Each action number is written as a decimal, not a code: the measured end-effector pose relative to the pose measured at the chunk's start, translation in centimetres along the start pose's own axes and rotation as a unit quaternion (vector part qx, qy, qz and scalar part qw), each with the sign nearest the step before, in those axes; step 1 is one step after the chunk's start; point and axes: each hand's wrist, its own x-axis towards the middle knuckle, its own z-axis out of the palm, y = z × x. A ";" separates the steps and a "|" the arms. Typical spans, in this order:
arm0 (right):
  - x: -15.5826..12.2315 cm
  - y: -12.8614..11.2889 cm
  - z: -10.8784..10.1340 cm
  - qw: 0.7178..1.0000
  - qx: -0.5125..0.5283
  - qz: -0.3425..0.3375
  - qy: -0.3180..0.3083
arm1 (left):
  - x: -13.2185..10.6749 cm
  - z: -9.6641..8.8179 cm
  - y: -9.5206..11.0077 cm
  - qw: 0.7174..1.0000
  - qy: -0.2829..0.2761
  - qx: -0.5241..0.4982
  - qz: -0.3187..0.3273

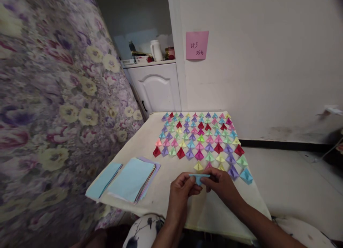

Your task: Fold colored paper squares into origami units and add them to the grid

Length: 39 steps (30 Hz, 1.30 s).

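A small folded piece of light blue paper [198, 178] is held up between both hands, above the near part of the table. My left hand [182, 186] pinches its left side, thumb on the face toward me. On its right side, my right hand [218, 182] grips it between thumb and fingers. The fingers behind the paper are partly hidden. Just beyond the hands lie rows of folded paper pieces in many colours, among them a purple one [233, 172] and a blue one [247, 176] close to my right hand.
On the table's [166, 183] left lie a stack of coloured paper sheets [133, 178] and a narrower blue paper stack [104, 180]. A floral curtain [66, 115] hangs along the left. Behind stand a white cabinet [158, 89] and a wall with a pink note [197, 45].
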 end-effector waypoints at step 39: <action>-0.4 -0.3 0.3 0.979 -0.163 -0.096 0.071 | 0.2 0.2 -0.7 0.997 -0.017 0.074 0.008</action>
